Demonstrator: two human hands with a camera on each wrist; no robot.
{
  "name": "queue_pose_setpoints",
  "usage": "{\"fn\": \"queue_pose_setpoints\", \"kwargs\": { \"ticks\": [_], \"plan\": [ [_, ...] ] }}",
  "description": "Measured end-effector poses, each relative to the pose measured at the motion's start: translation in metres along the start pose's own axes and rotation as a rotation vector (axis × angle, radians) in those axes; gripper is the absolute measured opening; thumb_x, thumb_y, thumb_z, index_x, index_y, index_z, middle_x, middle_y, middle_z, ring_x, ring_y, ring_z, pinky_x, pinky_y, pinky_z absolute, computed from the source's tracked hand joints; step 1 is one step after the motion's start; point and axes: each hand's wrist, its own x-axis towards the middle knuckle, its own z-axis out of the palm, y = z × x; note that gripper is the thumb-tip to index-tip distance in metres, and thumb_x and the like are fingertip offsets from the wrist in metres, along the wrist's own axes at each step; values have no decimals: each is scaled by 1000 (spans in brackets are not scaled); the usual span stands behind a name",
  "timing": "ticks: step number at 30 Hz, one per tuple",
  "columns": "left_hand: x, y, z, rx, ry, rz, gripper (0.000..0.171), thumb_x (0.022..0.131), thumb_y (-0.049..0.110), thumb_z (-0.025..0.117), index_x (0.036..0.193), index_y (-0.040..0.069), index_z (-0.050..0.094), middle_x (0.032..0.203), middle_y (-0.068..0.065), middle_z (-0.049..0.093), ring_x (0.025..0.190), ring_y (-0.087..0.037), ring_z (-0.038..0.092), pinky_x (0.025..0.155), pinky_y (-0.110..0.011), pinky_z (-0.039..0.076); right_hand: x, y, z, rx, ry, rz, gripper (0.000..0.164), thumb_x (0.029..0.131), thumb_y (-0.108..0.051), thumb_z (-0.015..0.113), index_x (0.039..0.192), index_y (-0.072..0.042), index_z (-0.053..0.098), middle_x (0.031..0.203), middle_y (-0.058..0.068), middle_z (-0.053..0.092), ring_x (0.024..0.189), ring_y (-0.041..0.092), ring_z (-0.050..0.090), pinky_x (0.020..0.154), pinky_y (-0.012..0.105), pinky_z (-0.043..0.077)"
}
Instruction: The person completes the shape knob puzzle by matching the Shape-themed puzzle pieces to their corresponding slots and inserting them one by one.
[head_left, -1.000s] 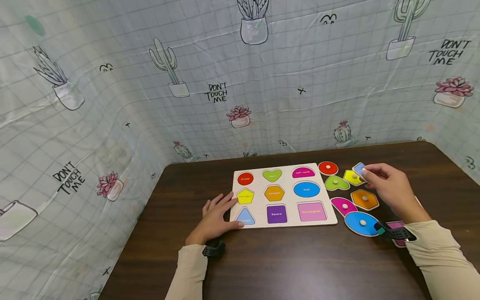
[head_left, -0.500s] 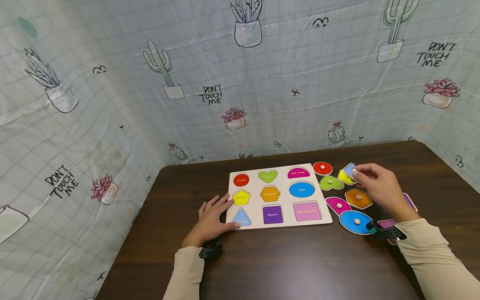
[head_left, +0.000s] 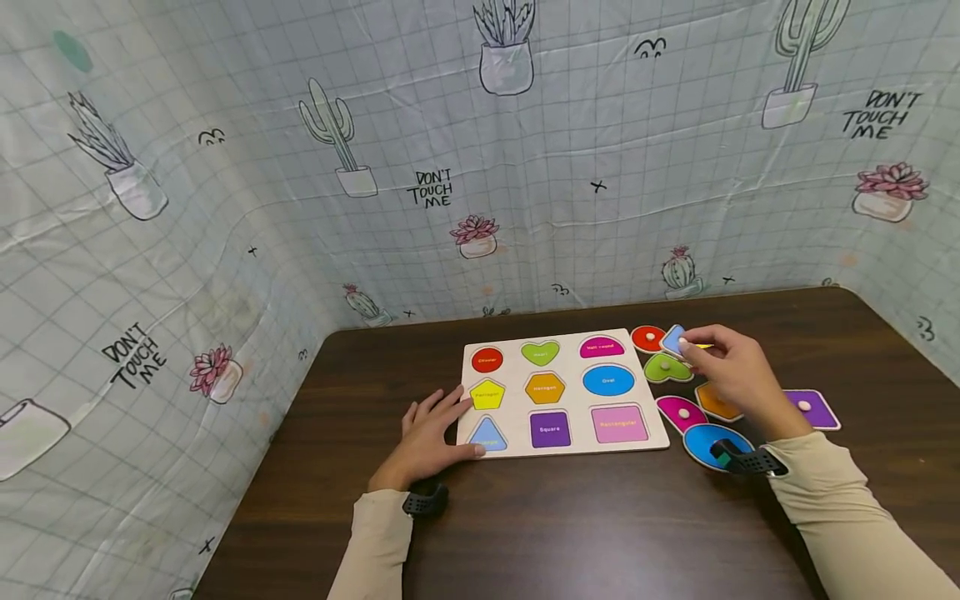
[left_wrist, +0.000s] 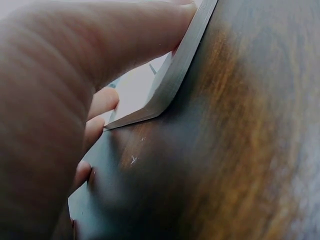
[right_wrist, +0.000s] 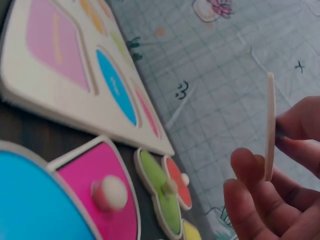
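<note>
My right hand (head_left: 738, 375) pinches a light-blue triangle puzzle piece (head_left: 673, 340) and holds it up over the loose pieces. In the right wrist view that piece (right_wrist: 270, 127) is seen edge-on, thin and pale, between thumb and fingers. A white wooden shape puzzle board (head_left: 573, 427) lies flat at mid-table, with coloured, labelled recesses. My left hand (head_left: 426, 437) rests at its near left corner, fingers spread along the left edge and thumb (left_wrist: 140, 40) on the front edge. The board's triangle recess (head_left: 488, 435) is right beside that thumb.
Right of the board lie a red circle (head_left: 647, 338), green heart (head_left: 667, 368), pink half-round (head_left: 681, 414), blue oval (head_left: 701, 442), orange hexagon (head_left: 712, 402) and purple piece (head_left: 823, 410), all knobbed. A yellow piece (right_wrist: 190, 231) is partly hidden. A printed curtain (head_left: 555, 142) backs the brown table (head_left: 570, 525).
My right hand has moved left with the triangle piece, from over the yellow piece to beside the red circle. The purple piece is now uncovered. The left hand stays at the board's corner.
</note>
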Motion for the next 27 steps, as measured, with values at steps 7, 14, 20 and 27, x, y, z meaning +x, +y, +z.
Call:
{"fn": "queue_pose_setpoints", "kwargs": {
  "ticks": [7, 14, 20, 27],
  "plan": [
    [-1, 2, 0, -3, -2, -11, 84, 81, 57, 71, 153, 21, 45, 164, 1, 28, 149, -32, 17, 116, -62, 1, 7, -7, 10, 25, -19, -30, 44, 102, -36, 58, 124, 1, 61, 113, 20, 63, 91, 36, 64, 73, 28, 57],
    [-2, 3, -1, -5, -12, -33, 86, 80, 55, 72, 154, 21, 44, 164, 1, 27, 150, -32, 15, 116, -62, 0, 15, -18, 27, 160, -78, -36, 43, 102, -31, 60, 125, 6, 59, 116, 22, 59, 99, 36, 63, 80, 29, 58],
    [0, 3, -2, 1, -11, -26, 87, 80, 56, 71, 154, 20, 43, 164, 2, 26, 150, -33, 14, 117, -62, -1, 17, -25, 37, 143, -97, -30, 44, 102, -34, 59, 126, 3, 60, 119, 22, 61, 103, 42, 62, 82, 34, 58],
    [-1, 3, -2, 7, -11, -24, 86, 80, 56, 71, 154, 21, 44, 164, 2, 27, 150, -33, 15, 116, -63, 0, 22, -31, 48, 140, -135, -57, 41, 103, -29, 57, 128, 3, 59, 122, 22, 60, 102, 39, 62, 81, 33, 58]
  ]
}}
